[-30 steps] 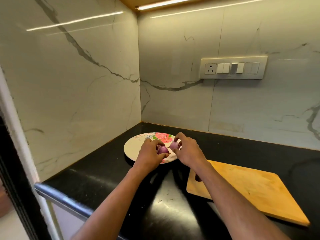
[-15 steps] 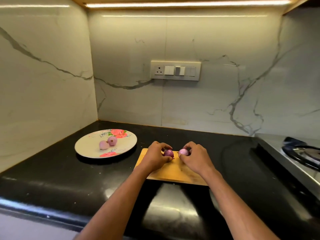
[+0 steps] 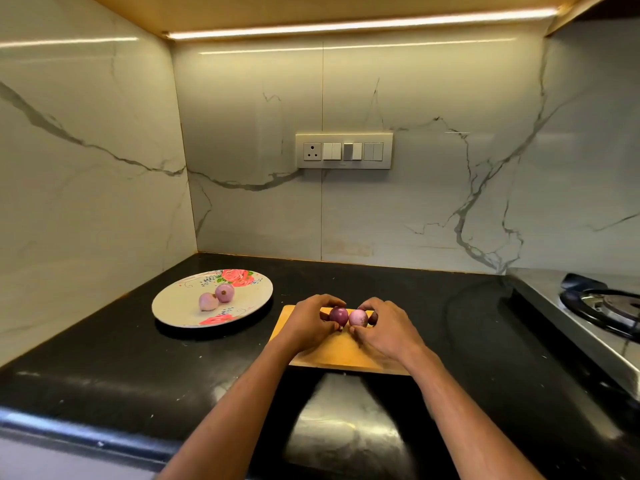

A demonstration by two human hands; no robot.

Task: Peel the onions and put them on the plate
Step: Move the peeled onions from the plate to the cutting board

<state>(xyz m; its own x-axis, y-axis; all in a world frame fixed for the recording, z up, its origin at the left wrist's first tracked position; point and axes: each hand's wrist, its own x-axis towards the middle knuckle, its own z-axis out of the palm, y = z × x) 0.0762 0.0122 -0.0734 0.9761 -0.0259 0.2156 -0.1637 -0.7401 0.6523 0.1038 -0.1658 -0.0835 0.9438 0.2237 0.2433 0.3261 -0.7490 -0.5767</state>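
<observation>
My left hand [image 3: 306, 325] grips a dark purple onion [image 3: 338, 315] just above the wooden cutting board [image 3: 341, 356]. Right beside it my right hand [image 3: 388, 329] holds a paler pink onion [image 3: 358, 318], and the two onions nearly touch. On the flowered plate [image 3: 180, 306], to the left on the black counter, lie two pale peeled onions [image 3: 217, 296] side by side.
A gas stove [image 3: 602, 306] on a steel top stands at the right edge. Marble walls close the corner behind and to the left, with a switch panel [image 3: 344, 151] on the back wall. The black counter [image 3: 121, 368] runs to a rounded front edge.
Both hands carried an onion each from the plate rightward to the cutting board, leaving two onions on the plate. My view swung right, bringing the stove into sight.
</observation>
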